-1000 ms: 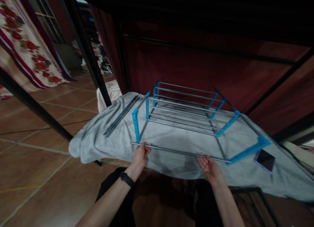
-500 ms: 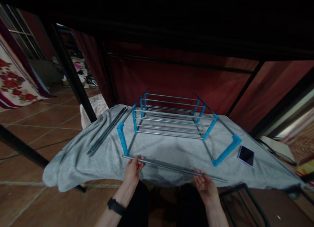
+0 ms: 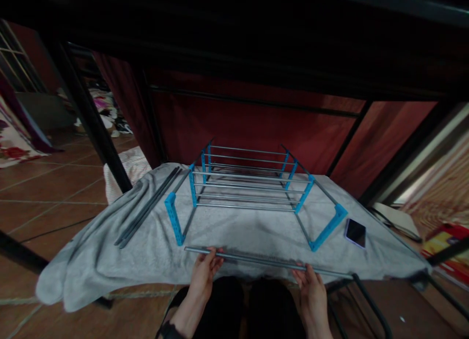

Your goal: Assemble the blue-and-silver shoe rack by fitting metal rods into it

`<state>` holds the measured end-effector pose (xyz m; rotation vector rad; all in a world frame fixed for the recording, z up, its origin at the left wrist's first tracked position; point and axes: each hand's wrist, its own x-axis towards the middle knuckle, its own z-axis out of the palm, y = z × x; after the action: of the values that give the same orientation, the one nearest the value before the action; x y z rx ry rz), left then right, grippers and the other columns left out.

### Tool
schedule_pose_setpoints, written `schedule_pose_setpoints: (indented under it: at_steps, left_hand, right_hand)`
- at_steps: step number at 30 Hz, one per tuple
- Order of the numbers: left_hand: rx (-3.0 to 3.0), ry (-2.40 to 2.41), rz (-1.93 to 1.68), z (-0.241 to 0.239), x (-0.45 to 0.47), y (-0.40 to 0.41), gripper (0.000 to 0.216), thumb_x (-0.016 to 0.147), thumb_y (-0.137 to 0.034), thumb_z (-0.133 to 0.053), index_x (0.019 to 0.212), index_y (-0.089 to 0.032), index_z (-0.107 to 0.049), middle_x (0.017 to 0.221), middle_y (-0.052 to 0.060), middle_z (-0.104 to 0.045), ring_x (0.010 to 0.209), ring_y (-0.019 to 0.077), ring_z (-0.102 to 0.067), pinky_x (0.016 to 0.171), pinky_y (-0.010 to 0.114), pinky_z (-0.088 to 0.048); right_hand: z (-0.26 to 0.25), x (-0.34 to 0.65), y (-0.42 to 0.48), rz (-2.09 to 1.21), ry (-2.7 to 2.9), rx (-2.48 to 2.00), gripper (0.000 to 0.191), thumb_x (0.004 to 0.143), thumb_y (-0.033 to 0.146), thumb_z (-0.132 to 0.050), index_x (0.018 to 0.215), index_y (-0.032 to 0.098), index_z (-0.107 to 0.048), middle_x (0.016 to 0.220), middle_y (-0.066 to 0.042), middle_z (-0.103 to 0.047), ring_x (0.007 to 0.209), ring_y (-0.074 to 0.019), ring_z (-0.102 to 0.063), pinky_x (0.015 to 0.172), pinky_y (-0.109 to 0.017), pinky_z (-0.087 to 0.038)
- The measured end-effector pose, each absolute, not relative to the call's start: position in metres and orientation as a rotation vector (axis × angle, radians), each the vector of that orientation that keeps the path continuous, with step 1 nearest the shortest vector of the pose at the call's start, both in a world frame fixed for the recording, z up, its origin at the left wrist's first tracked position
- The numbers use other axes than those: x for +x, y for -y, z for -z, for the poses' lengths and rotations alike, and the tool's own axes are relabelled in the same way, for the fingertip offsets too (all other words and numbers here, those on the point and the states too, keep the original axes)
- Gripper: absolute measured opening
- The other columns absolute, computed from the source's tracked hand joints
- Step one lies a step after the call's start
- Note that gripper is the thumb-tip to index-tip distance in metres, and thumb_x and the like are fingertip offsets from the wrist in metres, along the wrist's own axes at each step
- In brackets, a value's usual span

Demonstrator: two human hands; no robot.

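A long grey metal rod point(image 3: 256, 260) lies across the near edge of a grey blanket point(image 3: 110, 246). My left hand point(image 3: 205, 273) grips it near its left end, fingers curled round it. My right hand point(image 3: 311, 285) holds it toward the right, fingers closed on it. Just beyond the rod stands a partly built rack point(image 3: 249, 192) of grey rods and blue plastic brackets, with a free blue bracket at each near corner.
Several loose grey rods point(image 3: 146, 207) lie on the blanket's left side. A dark phone point(image 3: 355, 232) rests on the right. Black bed-frame posts point(image 3: 88, 114) rise at left, a red curtain hangs behind, tiled floor spreads to the left.
The rod has been drawn back from the two near blue brackets toward me, and both hands came nearer with it. The view has swung to the right and up.
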<state>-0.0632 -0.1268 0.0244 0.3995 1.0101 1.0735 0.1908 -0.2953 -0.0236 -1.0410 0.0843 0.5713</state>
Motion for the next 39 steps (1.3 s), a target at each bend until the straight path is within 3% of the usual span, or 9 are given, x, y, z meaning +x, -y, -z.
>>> schedule_pose_setpoints:
  at_steps: [5, 12, 18, 23, 27, 39]
  left_hand:
    - [0.378, -0.987, -1.043, -0.024, -0.063, 0.138, 0.02, 0.087, 0.003, -0.062, 0.093, -0.017, -0.061, 0.083, 0.007, -0.077, 0.068, 0.0156, -0.074, 0.065, 0.025, -0.062]
    - [0.334, -1.016, -1.076, -0.019, -0.08, 0.138, 0.019, 0.083, 0.003, -0.068, 0.08, -0.015, -0.061, 0.067, 0.0, -0.067, 0.061, 0.0136, -0.07, 0.06, 0.023, -0.06]
    - [0.279, -1.081, -1.033, -0.009, -0.084, 0.142, 0.019, 0.082, 0.003, -0.068, 0.081, -0.015, -0.062, 0.073, 0.003, -0.071, 0.063, 0.0148, -0.072, 0.064, 0.025, -0.062]
    - [0.258, -1.063, -1.068, -0.006, -0.088, 0.143, 0.025, 0.08, 0.0, -0.073, 0.073, -0.016, -0.056, 0.068, 0.0, -0.068, 0.063, 0.0143, -0.071, 0.064, 0.024, -0.06]
    - [0.224, -1.085, -1.096, -0.01, -0.089, 0.142, 0.028, 0.086, -0.001, -0.066, 0.07, -0.017, -0.051, 0.063, -0.002, -0.065, 0.06, 0.0119, -0.069, 0.067, 0.025, -0.061]
    - [0.268, -1.123, -1.191, -0.022, -0.089, 0.131, 0.018, 0.1, -0.008, -0.048, 0.09, -0.016, -0.061, 0.08, 0.007, -0.074, 0.072, 0.0151, -0.075, 0.068, 0.025, -0.061]
  right_hand:
    - [0.014, 0.185, 0.3, -0.574, -0.07, -1.024, 0.03, 0.071, 0.027, -0.083, 0.09, 0.024, -0.061, 0.082, 0.005, -0.074, 0.072, -0.0136, -0.073, 0.075, -0.028, -0.065]
    - [0.019, 0.198, 0.311, -0.496, -0.107, -1.05, 0.038, 0.068, 0.04, -0.086, 0.093, 0.022, -0.064, 0.088, 0.0, -0.076, 0.083, -0.0163, -0.074, 0.077, -0.028, -0.062]
    - [0.031, 0.218, 0.319, -0.55, -0.058, -1.1, 0.041, 0.06, 0.041, -0.09, 0.088, 0.021, -0.068, 0.09, -0.001, -0.075, 0.088, -0.0196, -0.073, 0.08, -0.03, -0.062]
    - [0.026, 0.221, 0.323, -0.576, -0.061, -1.114, 0.037, 0.06, 0.033, -0.091, 0.087, 0.021, -0.07, 0.091, 0.0, -0.075, 0.088, -0.017, -0.072, 0.083, -0.029, -0.062]
    - [0.017, 0.224, 0.32, -0.581, -0.077, -1.091, 0.033, 0.062, 0.03, -0.09, 0.085, 0.02, -0.068, 0.091, 0.0, -0.074, 0.086, -0.016, -0.073, 0.083, -0.028, -0.062]
    - [0.033, 0.264, 0.336, -0.595, -0.142, -1.12, 0.032, 0.063, 0.033, -0.088, 0.085, 0.021, -0.067, 0.088, 0.001, -0.073, 0.082, -0.0132, -0.072, 0.084, -0.025, -0.06]
